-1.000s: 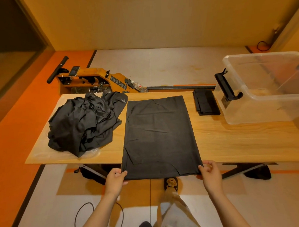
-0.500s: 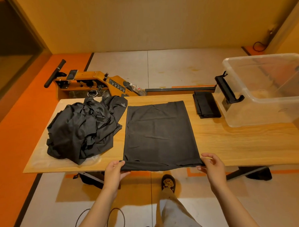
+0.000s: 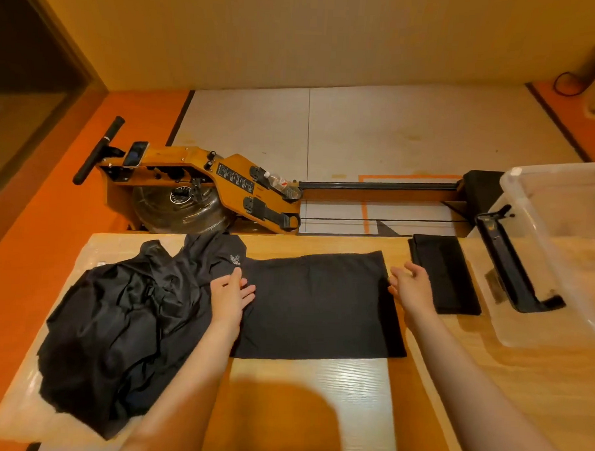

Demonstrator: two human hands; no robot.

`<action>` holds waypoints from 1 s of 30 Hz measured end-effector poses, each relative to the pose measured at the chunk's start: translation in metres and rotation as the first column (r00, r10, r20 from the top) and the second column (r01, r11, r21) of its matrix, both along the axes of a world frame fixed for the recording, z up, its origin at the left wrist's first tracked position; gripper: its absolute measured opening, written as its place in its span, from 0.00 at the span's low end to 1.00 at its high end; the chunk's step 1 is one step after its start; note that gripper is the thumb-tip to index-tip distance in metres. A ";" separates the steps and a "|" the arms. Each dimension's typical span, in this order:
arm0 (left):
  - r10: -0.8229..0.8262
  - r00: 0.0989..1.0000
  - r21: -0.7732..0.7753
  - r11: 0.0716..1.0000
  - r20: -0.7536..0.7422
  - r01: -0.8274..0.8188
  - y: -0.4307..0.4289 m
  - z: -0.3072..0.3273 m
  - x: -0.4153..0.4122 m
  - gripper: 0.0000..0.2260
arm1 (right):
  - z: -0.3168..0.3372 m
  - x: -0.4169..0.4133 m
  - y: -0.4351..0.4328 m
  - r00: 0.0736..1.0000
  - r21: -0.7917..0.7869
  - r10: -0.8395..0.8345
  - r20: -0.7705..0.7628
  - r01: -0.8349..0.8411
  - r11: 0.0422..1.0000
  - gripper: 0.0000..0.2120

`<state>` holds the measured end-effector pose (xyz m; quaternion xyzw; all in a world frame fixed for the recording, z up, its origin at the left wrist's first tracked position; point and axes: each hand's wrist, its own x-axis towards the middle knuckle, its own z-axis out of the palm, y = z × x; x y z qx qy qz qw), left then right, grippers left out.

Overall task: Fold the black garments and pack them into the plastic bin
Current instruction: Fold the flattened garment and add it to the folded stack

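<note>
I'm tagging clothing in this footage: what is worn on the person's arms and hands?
Nothing visible. The left hand and right hand are bare, no gloves, and neither wrist carries a watch or band. Both forearms are uncovered; no sleeve shows.

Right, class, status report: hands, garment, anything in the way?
Left hand flat on left edge of garment; right hand open at its right edge. Garment lies flat. Clothes pile crowds its left; folded piece sits between it and bin.

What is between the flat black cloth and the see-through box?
A smaller folded black garment lies flat on the table between the flat black garment and the plastic bin. The bin's black latch sticks out on that side. Both sit low, so lifting over them would probably work.
</note>
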<state>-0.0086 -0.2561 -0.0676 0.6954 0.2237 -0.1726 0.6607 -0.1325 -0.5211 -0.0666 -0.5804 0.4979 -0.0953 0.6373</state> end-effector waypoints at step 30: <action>-0.953 0.289 0.907 0.037 -0.094 0.420 0.001 -0.071 -0.102 0.28 | -0.065 -0.081 0.077 0.532 -0.556 0.404 -0.744 -0.828 0.066 0.26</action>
